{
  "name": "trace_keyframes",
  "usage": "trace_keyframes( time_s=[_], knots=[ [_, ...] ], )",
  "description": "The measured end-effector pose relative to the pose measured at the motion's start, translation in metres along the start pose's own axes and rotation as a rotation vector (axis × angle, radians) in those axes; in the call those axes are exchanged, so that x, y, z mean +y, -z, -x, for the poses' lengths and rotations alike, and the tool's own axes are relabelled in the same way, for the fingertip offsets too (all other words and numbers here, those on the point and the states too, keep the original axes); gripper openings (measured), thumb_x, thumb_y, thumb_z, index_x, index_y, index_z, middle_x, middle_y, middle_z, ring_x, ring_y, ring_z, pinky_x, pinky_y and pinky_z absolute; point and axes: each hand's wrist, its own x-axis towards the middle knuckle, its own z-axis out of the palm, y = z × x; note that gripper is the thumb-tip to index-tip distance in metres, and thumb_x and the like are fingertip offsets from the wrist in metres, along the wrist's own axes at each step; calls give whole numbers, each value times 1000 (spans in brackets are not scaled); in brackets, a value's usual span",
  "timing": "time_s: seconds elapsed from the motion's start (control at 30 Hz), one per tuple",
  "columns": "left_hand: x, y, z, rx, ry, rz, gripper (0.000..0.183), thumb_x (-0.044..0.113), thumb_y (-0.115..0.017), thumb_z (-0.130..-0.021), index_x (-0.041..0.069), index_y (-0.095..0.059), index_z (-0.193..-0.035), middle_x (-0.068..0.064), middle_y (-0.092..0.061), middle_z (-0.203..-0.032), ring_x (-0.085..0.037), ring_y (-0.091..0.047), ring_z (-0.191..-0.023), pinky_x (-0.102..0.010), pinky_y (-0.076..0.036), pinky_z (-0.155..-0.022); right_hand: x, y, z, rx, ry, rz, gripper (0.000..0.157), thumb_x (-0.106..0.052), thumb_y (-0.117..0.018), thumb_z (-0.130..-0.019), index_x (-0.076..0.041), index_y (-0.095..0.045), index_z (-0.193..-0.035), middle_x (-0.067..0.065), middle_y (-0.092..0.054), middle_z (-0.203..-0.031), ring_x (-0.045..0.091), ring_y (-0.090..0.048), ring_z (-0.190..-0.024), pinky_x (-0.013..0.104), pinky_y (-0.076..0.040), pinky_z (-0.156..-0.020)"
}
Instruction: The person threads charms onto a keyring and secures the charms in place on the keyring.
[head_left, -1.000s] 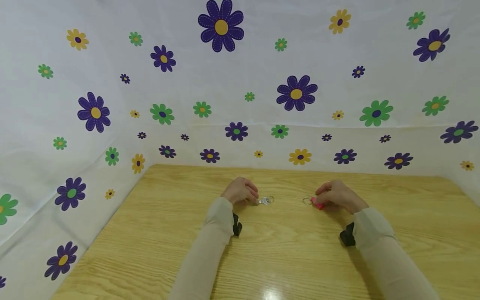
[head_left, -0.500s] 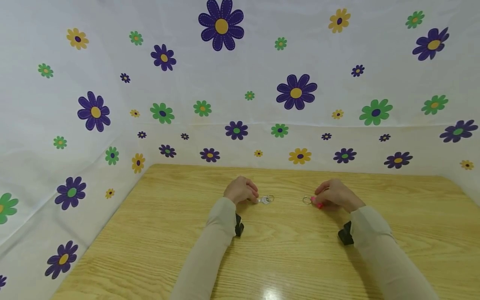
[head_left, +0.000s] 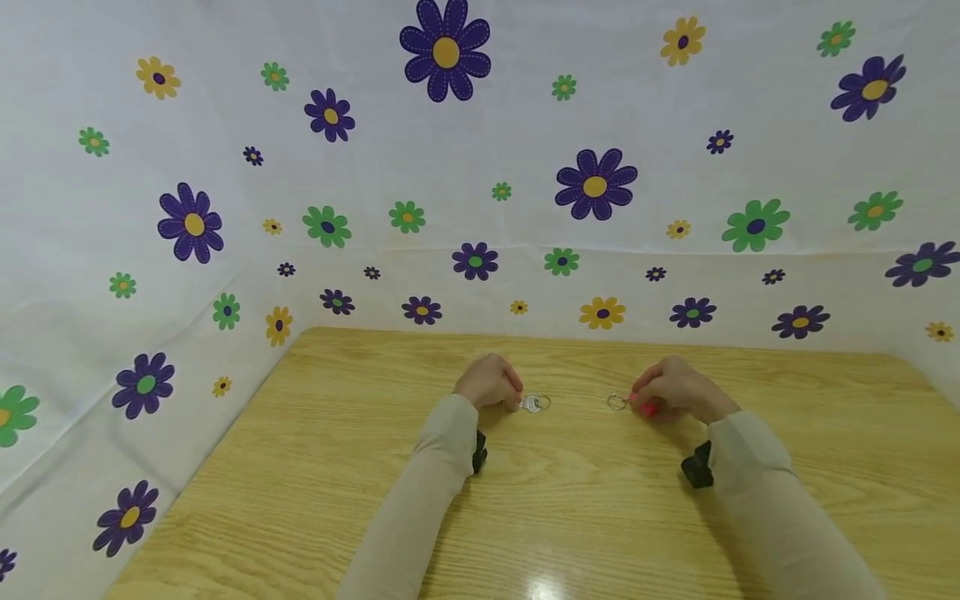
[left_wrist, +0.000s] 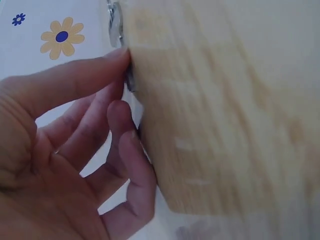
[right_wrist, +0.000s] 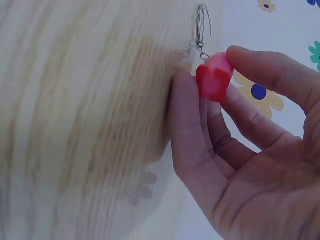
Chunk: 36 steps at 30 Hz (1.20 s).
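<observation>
1. Plainly, two small keyring pieces are in hand over the far part of the wooden table (head_left: 585, 508), one left of its middle line and one right of it.
2. Toward the table's left, the left hand (head_left: 489, 383) pinches a silver tag (head_left: 532, 404) by one end between thumb and finger. It is flat, shiny metal with a cut-out; its covered end cannot be made out.
3. A thin wire ring (head_left: 550, 402) hangs off the tag's free end, pointing toward the table's middle.
4. Toward the table's right, the right hand (head_left: 682, 390) grasps a charm (right_wrist: 215, 80) between thumb and fingertips. It has a rounded pink body and a bright red, lobed front with a pinker centre, slightly blurred.
5. From the charm, a small link leads to a silvery split ring (right_wrist: 200, 27), also toward the table's middle.
6. Beyond the table's far edge rises a white cloth (head_left: 480, 150) printed with purple, green and yellow flowers.
</observation>
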Motion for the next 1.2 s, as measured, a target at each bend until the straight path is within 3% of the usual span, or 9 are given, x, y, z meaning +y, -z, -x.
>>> trace_keyframes(
  time_s=[0.13,0.27,0.43,0.5,0.6,0.73,0.83,1.0,1.2],
  knots=[
    [3,1,2,-58,-6,29,18,-3,-81,-79,5,-79,-95,-6,-71,-103,-18,-58,-87,-33,-51,-83,-1,1,1,0,-1,-6,23,-1,-67,-90,15,-66,-108,6,-61,-81,15,-56,-70,32,-58,-68],
    [5,2,4,-113,1,36,18,-5,-78,-81,5,-79,-96,-6,-71,-107,-22,-61,-100,-38,-49,-95,-1,0,0,-17,-2,-29,21,-1,-65,-90,14,-66,-105,6,-60,-79,15,-55,-70,31,-59,-68],
    [7,2,5,-157,-24,20,19,-3,-76,-85,3,-78,-102,-9,-71,-117,-28,-61,-113,-43,-48,-100,0,0,1,-43,10,-38,27,0,-59,-93,16,-62,-114,8,-58,-85,16,-53,-74,32,-58,-71],
    [6,2,5,-163,-38,11,18,1,-76,-86,2,-78,-104,-9,-71,-116,-26,-62,-108,-41,-50,-96,1,1,0,-54,12,-35,29,1,-54,-93,16,-62,-116,9,-57,-92,18,-51,-79,32,-58,-72],
    [5,1,4,-170,-54,19,14,6,-74,-90,1,-79,-103,-7,-73,-104,-18,-63,-89,-32,-52,-83,1,1,-1,-66,12,-33,26,-1,-52,-95,15,-66,-111,9,-53,-91,19,-49,-80,31,-58,-73],
    [5,0,3,-170,-58,76,14,8,-70,-94,-2,-77,-99,-3,-68,-81,-11,-53,-66,-23,-44,-65,3,1,-2,-81,23,-42,19,-2,-57,-97,13,-68,-97,6,-52,-81,15,-51,-73,30,-59,-72],
    [6,0,4,-167,-62,107,13,6,-67,-96,-4,-76,-95,-2,-66,-75,-10,-54,-63,-22,-43,-62,5,1,-2,-90,46,-37,15,0,-60,-96,12,-69,-93,5,-57,-81,14,-53,-70,30,-59,-71],
    [6,2,5,-179,-104,145,12,1,-65,-96,-3,-75,-92,-7,-73,-80,-11,-57,-63,-23,-46,-64,6,2,-1,-90,73,-21,13,2,-60,-96,13,-66,-100,7,-59,-84,15,-55,-71,31,-59,-70],
    [-3,3,5,-190,-115,251,23,-3,-60,-94,-8,-69,-115,-11,-74,-91,-11,-60,-65,-24,-50,-66,4,4,-1,-88,82,-34,25,3,-57,-95,18,-61,-114,12,-67,-96,17,-60,-72,32,-59,-70]
  ],
)
